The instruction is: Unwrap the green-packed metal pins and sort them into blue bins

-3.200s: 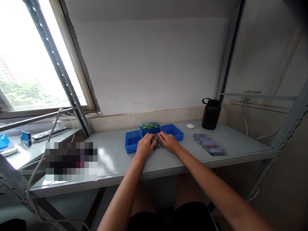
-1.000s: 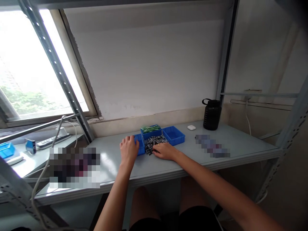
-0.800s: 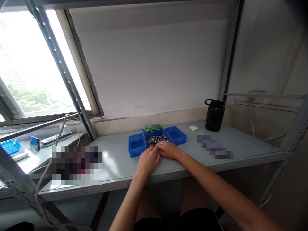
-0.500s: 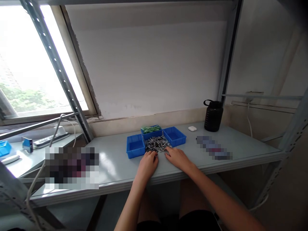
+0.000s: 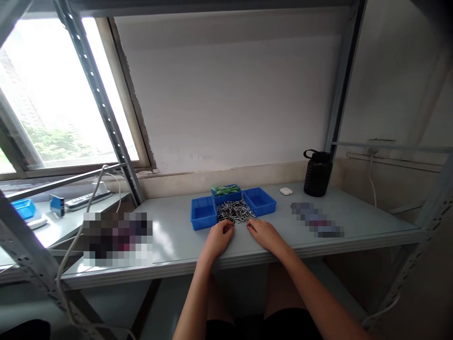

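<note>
A loose pile of thin black and silver metal pieces, like screws or nails [image 5: 234, 211], lies on the table between three blue trays. My left hand [image 5: 220, 236] rests at the pile's near left edge, fingers curled in toward the thumb. Across a small gap, my right hand [image 5: 264, 232] is at the near right edge, its fingers bent and drawn toward the thumb. What either hand's fingertips hold, if anything, is too small to make out. The left blue tray [image 5: 204, 224] and the right blue tray [image 5: 265, 211] show bare insides.
Green packets [image 5: 226, 190] fill the back blue tray [image 5: 231, 199]. A white case [image 5: 286, 191] and a black bottle [image 5: 317, 174] stand at the back right. Blurred-out items lie on both sides of the grey table [image 5: 170, 255]. Metal shelf posts frame it; a white cable [image 5: 67, 245] hangs left.
The camera view has shifted slightly. Both hands have drawn back a little from the pile toward me, and their fingers are more curled.
</note>
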### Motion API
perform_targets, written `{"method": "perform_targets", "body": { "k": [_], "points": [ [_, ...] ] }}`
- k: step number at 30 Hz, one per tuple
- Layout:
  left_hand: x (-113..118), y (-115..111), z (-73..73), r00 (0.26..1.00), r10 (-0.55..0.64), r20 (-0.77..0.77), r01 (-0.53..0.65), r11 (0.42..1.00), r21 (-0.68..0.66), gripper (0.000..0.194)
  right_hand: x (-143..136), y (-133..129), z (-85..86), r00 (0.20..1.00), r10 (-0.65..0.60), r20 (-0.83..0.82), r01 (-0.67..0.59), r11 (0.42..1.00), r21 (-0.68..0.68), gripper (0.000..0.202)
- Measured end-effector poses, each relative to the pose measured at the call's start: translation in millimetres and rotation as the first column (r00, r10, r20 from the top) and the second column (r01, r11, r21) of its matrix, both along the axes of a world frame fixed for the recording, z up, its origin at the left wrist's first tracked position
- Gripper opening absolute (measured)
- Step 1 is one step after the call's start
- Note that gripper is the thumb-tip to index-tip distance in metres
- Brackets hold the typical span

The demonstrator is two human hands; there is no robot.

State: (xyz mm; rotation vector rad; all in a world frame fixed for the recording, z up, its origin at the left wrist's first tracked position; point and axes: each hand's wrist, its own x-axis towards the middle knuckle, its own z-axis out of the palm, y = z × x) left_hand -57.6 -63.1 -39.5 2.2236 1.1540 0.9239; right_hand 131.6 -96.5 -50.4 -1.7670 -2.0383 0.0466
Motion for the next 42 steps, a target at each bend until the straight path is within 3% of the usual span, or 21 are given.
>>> {"method": "perform_targets", "body": {
  "k": [5, 26, 35, 42],
  "points": [
    [1, 0, 2.4, 1.0, -0.021, 0.011, 0.021, 0.999, -0.034, 0.025, 3, -6, 2.1, 0.99, 0.076, -0.116, -0.077, 0.997, -0.004, 0.018],
    [1, -4, 6.6, 1.0, -0.02, 0.007, 0.021, 0.998, -0.063, 0.025, 5, -2, -4.3, 0.979, -0.005, -0.206, 0.016, 0.999, 0.049, 0.016],
    [1, -2, 3.8, 0.999, -0.021, -0.036, 0.019, 0.999, -0.051, 0.027, 10, 1, -9.4, 0.964, 0.106, -0.245, -0.089, 0.993, 0.079, 0.021],
    [1, -2, 1.4, 0.993, -0.032, -0.117, 0.03, 0.999, -0.021, 0.034, 11, -5, -4.3, 0.907, 0.223, -0.357, -0.211, 0.975, 0.073, 0.017]
  ]
}}
